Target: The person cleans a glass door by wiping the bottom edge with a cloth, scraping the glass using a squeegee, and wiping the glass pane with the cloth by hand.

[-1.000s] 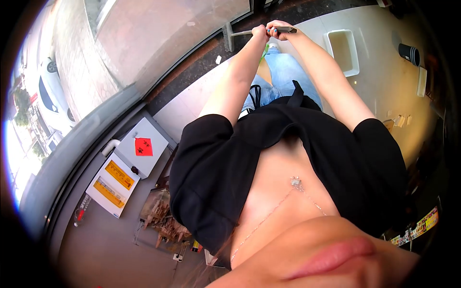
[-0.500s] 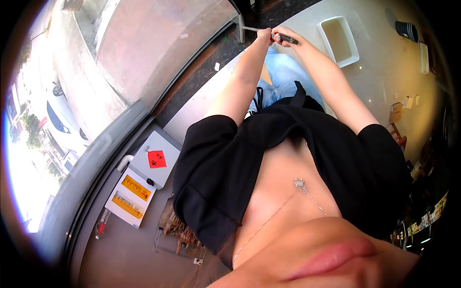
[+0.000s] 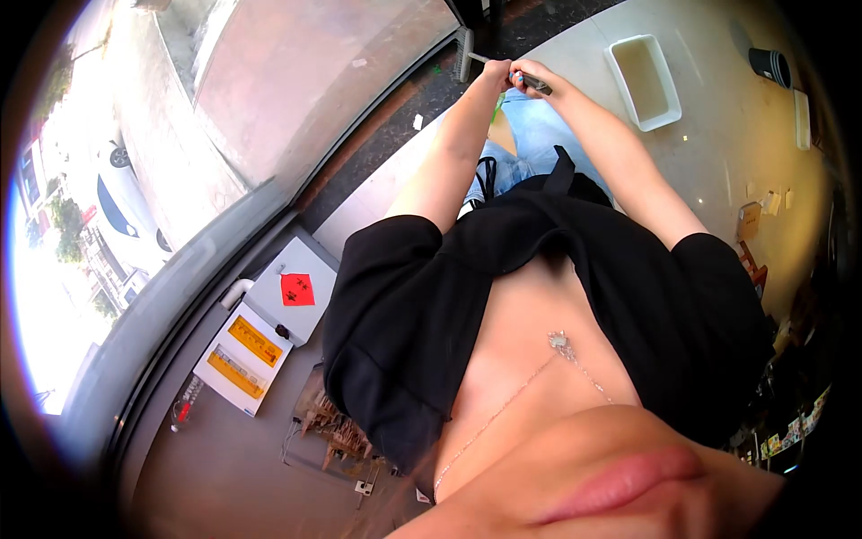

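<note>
My left hand [image 3: 496, 70] is closed around the thin handle of a grey brush-like tool [image 3: 463, 54]. The bristled head is beyond that hand, over the dark floor strip by the glass door. My right hand [image 3: 528, 72] is wrapped round the same handle, close beside the left, and the dark handle end [image 3: 540, 86] sticks out past it. Dark blue polish shows on its nails. Both arms stretch out over my blue jeans [image 3: 539, 130]. The handle between the hands is partly hidden.
A white rectangular tub [image 3: 644, 83] stands on the pale floor, with a black container [image 3: 769, 67] farther right. Small cardboard pieces [image 3: 749, 221] lie at the right. An open electrical box [image 3: 242, 359] with a red paper [image 3: 297, 289] is on the left wall.
The tool's head and both hands have shifted right and slightly down in view since one second ago, and the handle is tilted more steeply. Both hands keep their grip. The camera view has shifted too.
</note>
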{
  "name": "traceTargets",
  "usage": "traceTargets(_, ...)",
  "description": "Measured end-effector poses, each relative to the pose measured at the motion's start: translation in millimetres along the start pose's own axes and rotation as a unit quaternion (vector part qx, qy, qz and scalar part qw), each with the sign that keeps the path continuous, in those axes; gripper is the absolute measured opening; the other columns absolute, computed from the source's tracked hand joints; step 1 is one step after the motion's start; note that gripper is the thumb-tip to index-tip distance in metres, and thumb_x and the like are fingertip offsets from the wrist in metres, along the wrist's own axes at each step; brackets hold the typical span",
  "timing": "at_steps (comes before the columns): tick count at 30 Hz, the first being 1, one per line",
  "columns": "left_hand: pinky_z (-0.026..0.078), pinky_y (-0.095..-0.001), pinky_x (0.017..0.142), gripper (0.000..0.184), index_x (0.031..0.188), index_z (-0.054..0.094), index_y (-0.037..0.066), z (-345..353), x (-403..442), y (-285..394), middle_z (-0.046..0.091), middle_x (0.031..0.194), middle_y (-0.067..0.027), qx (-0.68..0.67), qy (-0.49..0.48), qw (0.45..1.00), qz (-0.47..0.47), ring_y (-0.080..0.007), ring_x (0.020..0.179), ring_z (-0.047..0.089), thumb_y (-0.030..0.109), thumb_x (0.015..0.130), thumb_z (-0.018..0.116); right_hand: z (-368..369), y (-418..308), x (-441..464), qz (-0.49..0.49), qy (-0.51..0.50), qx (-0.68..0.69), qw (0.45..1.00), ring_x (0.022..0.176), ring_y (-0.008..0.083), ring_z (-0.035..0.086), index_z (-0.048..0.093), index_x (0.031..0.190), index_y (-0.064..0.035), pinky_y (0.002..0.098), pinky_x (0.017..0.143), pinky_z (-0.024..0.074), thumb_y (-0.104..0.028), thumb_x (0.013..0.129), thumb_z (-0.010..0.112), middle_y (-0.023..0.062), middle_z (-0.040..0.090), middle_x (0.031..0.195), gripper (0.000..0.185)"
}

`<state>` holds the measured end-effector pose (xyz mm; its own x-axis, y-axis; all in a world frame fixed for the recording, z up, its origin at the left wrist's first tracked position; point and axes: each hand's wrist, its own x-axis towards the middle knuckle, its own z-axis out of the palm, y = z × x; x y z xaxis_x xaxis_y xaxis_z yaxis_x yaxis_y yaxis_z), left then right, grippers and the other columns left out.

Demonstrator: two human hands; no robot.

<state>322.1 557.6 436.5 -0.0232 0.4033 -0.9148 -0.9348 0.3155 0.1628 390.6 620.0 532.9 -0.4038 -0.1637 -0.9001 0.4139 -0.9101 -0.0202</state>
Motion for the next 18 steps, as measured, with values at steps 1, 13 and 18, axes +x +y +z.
traceTargets(1, 0.038, -0.0242, 0.028, 0.012, 0.059, 0.044, -0.001, -2.0, -8.2, 4.3, 0.043, 0.051, -0.0074, -0.002, -0.018, 1.0, -0.01, -0.0161, 0.035, 0.044, 0.001, 0.07, 0.043, 5.4, 1.2, -2.4, 0.008, -0.007, -0.003, 1.0, 0.032, 0.0026, 0.038, 0.033, 0.054, -0.006, 0.0125, 0.027, 0.0343, -0.003, 0.067, 0.04, 0.0001, 0.039, 0.045, 0.015)
traceTargets(13, 0.041, -0.0191, 0.036, 0.019, 0.073, 0.047, 0.0, 5.4, -100.9, -9.9, 0.051, 0.066, -0.0069, 0.028, -0.171, 0.983, 0.053, -0.0131, 0.049, 0.05, 0.013, 0.078, 0.035, 17.6, 33.2, -32.5, -0.093, 0.003, -0.131, 0.987, 0.032, 0.0085, 0.043, 0.038, 0.056, -0.0036, 0.0187, 0.028, 0.0378, 0.0, 0.063, 0.041, 0.0021, 0.043, 0.045, 0.008)
traceTargets(18, 0.039, -0.0193, 0.033, 0.018, 0.068, 0.048, 0.002, -19.9, -77.5, -37.5, 0.051, 0.061, -0.0064, 0.095, -0.167, 0.981, 0.034, -0.013, 0.042, 0.047, 0.013, 0.076, 0.037, 9.5, 80.7, -65.4, -0.103, -0.012, -0.138, 0.985, 0.032, 0.0074, 0.044, 0.036, 0.053, -0.0053, 0.0175, 0.028, 0.039, -0.001, 0.062, 0.041, 0.0008, 0.042, 0.043, 0.011)
